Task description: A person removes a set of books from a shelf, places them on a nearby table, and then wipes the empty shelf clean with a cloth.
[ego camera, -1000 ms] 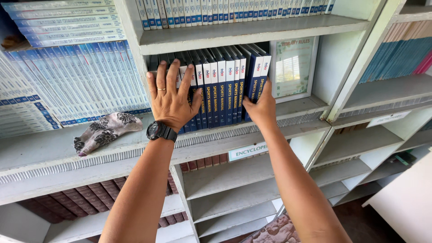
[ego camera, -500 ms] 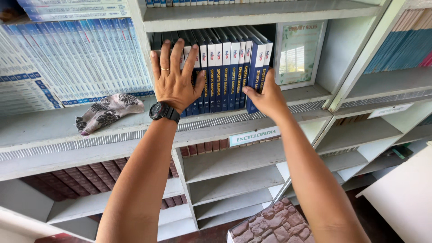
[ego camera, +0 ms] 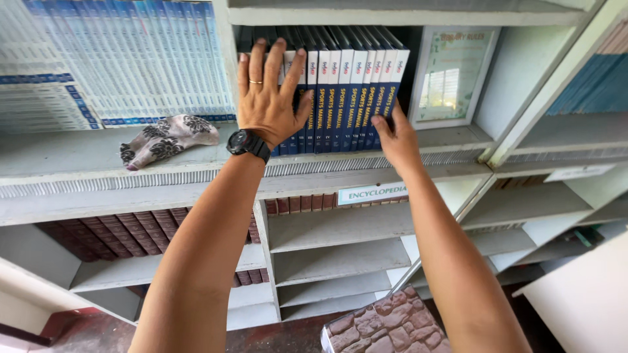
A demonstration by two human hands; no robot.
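I see left hand (ego camera: pixel 269 98) flat, fingers spread against the row of dark blue books (ego camera: pixel 347 91); right hand (ego camera: pixel 392 134) gripping the row's rightmost book on the shelf (ego camera: pixel 78 157).

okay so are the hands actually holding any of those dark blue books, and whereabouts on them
No clear grip. The left hand lies flat, fingers spread, on the spines of the dark blue books; the right hand touches the row's right end, low down.

Library: white shelving (ego camera: pixel 366 229) with many compartments, rows of matching blue-spined volumes (ego camera: pixel 353 91), pale blue sets far left (ego camera: pixel 124 59), dark red volumes (ego camera: pixel 111 232) lower left, shelf label strip (ego camera: pixel 376 193), framed notice (ego camera: pixel 451 75) right.
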